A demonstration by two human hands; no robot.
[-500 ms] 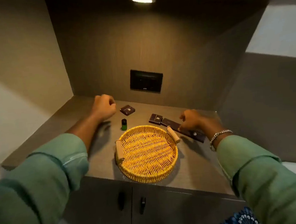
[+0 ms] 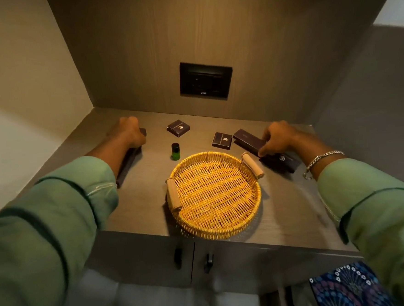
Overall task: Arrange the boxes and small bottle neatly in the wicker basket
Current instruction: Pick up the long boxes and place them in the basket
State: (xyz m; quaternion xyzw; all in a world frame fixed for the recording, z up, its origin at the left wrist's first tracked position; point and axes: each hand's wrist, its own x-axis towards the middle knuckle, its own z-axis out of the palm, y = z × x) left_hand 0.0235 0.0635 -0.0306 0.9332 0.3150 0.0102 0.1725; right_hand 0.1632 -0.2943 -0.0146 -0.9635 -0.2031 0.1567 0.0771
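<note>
The round wicker basket [image 2: 225, 232] with two wooden handles sits empty at the counter's front. Behind it stand a small green bottle [image 2: 175, 151] with a black cap and two small square dark boxes, one [image 2: 178, 128] at the back and one [image 2: 222, 140] right of the bottle. My right hand [image 2: 278, 135] grips the near end of a long dark box [image 2: 246, 139]. Another dark box [image 2: 281, 162] with a logo lies under that wrist. At the back left, my left hand [image 2: 128, 134] is closed over a dark box [image 2: 143, 132]; only its corner shows.
The counter [image 2: 138, 212] sits in a niche with walls on the left, back and right. A black switch panel [image 2: 206, 81] is on the back wall. Two cabinet doors with dark handles [image 2: 178, 255] are below the front edge. Patterned fabric [image 2: 349, 286] shows at the bottom right.
My left hand has moved left and down to the counter, onto a dark box. My right hand has closed on the long box. The view has tilted downward.
</note>
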